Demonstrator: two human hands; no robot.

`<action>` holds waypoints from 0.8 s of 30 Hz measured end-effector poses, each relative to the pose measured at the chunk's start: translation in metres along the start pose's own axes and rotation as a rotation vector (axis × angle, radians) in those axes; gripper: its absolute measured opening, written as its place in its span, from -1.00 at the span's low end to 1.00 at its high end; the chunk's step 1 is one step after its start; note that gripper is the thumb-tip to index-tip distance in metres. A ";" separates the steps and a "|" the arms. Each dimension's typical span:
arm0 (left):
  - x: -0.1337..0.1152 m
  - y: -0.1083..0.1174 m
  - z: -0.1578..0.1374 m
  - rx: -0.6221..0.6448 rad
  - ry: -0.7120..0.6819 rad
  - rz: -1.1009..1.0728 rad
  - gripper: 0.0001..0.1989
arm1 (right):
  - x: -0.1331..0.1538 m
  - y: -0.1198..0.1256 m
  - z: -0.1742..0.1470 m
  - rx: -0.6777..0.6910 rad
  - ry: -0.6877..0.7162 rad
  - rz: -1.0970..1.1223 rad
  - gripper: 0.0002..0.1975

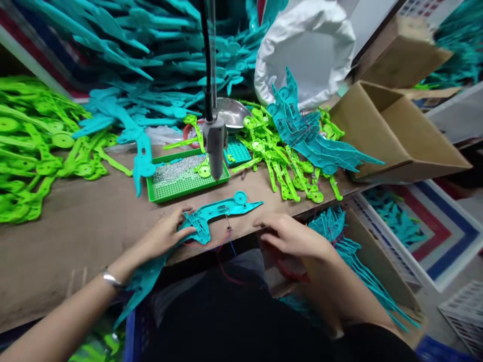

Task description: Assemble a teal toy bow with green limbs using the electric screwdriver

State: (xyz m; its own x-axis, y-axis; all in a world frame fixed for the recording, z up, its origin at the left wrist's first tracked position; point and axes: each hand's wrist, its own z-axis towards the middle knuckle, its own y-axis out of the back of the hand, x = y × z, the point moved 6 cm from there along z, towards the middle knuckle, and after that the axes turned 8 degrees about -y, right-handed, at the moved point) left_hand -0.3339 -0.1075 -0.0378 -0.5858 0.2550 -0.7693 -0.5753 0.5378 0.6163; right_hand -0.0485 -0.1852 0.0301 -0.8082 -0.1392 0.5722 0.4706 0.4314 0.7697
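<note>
My left hand (171, 231) grips a turquoise plastic part (206, 216), thumb on top of its wide end. The part lies at the table's front edge, a round disc near its narrow end pointing right. Thin red and blue wires (232, 247) hang from its middle over the edge. To the right, apart from the part, my right hand (289, 234) hovers at the edge with fingers bent and apart; nothing shows in it. Above the part hangs a grey electric screwdriver (215, 146). Behind it sits a green tray (181, 193) holding many small metal pieces, probably screws.
Lime-green plastic parts lie heaped at left (33, 151) and right (271, 156). Turquoise parts (151, 50) pile up behind. Wired turquoise parts (305, 130) rest beside an open cardboard box (400, 136). A white sack (305, 55) and metal bowl (232, 111) stand at the back.
</note>
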 end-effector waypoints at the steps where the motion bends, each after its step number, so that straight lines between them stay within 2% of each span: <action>1: -0.002 0.002 -0.001 -0.063 -0.019 0.148 -0.40 | -0.003 0.017 0.012 -0.145 0.009 0.039 -0.73; 4: -0.011 0.002 -0.009 -0.226 -0.082 0.479 -0.45 | -0.019 0.058 0.055 -0.577 -0.016 0.082 -0.81; 7: -0.018 -0.013 -0.019 -0.276 -0.127 0.625 -0.48 | -0.036 0.076 0.113 -0.727 -0.047 0.033 -0.81; 11: -0.015 -0.033 -0.028 -0.295 -0.102 0.659 -0.49 | -0.056 0.086 0.187 -0.658 -0.227 -0.118 -0.71; 14: -0.009 -0.039 -0.030 -0.319 -0.137 0.660 -0.49 | -0.062 0.092 0.221 -0.630 -0.286 -0.172 -0.63; 18: 0.001 -0.036 -0.025 -0.309 -0.212 0.647 -0.47 | -0.056 0.089 0.246 -0.579 -0.326 -0.254 -0.56; 24: 0.008 -0.025 -0.011 -0.328 -0.315 0.738 -0.43 | -0.037 0.073 0.255 -0.529 -0.364 -0.379 -0.62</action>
State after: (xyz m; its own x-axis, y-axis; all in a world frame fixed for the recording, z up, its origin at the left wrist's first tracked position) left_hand -0.3307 -0.1278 -0.0579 -0.7167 0.6844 -0.1339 -0.2741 -0.0998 0.9565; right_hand -0.0746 0.0788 -0.0072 -0.9718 0.1503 0.1815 0.1699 -0.0873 0.9816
